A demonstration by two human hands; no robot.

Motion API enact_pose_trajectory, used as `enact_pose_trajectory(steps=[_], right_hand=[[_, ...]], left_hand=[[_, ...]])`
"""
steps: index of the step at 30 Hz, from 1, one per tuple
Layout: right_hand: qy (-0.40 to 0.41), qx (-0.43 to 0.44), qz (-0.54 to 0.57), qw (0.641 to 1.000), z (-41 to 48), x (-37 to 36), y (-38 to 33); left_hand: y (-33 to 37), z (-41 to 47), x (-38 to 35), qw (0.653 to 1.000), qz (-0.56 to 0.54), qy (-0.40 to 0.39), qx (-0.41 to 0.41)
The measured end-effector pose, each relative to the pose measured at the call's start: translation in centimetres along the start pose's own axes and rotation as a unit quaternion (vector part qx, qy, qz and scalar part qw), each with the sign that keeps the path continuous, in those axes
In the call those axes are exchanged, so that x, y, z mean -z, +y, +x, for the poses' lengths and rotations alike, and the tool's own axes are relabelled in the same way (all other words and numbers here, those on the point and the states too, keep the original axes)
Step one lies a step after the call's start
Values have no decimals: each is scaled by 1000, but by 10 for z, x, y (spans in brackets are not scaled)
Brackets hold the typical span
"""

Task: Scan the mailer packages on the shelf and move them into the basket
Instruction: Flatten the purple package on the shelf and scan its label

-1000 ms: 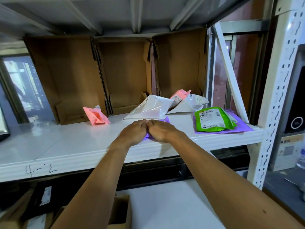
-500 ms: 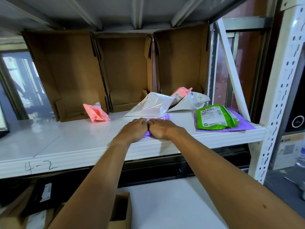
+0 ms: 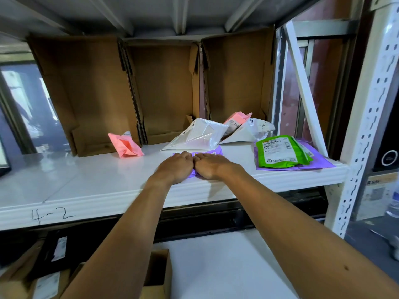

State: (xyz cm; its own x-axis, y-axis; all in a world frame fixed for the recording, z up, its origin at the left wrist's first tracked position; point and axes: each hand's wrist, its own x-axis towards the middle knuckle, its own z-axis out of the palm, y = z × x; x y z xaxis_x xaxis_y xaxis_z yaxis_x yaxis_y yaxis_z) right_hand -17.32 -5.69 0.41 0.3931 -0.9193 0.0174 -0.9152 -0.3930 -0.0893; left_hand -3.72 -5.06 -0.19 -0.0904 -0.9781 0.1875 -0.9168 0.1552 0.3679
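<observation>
Glossy white shelf (image 3: 86,182); left hand (image 3: 176,167), right hand (image 3: 210,166) curled on flat purple mailer (image 3: 212,152).

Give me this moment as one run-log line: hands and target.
left hand: on purple mailer | right hand: on same mailer | grip: unclear | place: shelf front | green mailer: untouched

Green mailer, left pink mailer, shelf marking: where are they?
Green mailer (image 3: 280,150), head view, on its white label.
Left pink mailer (image 3: 126,145), head view, its middle.
Shelf marking (image 3: 51,215), head view, the handwritten 4-2.
</observation>
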Motion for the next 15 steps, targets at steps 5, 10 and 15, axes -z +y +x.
enact_pose_trajectory(steps=[5, 10, 15], right_hand=[[13, 2, 30, 999, -3, 0, 0], [25, -48, 162, 985, -2, 2, 1], [63, -47, 278, 957, 12, -5, 6]], left_hand=[[-6, 6, -3, 999, -11, 30, -5], [-9, 5, 1, 996, 15, 92, -15], [-8, 1, -2, 989, -18, 150, 1]])
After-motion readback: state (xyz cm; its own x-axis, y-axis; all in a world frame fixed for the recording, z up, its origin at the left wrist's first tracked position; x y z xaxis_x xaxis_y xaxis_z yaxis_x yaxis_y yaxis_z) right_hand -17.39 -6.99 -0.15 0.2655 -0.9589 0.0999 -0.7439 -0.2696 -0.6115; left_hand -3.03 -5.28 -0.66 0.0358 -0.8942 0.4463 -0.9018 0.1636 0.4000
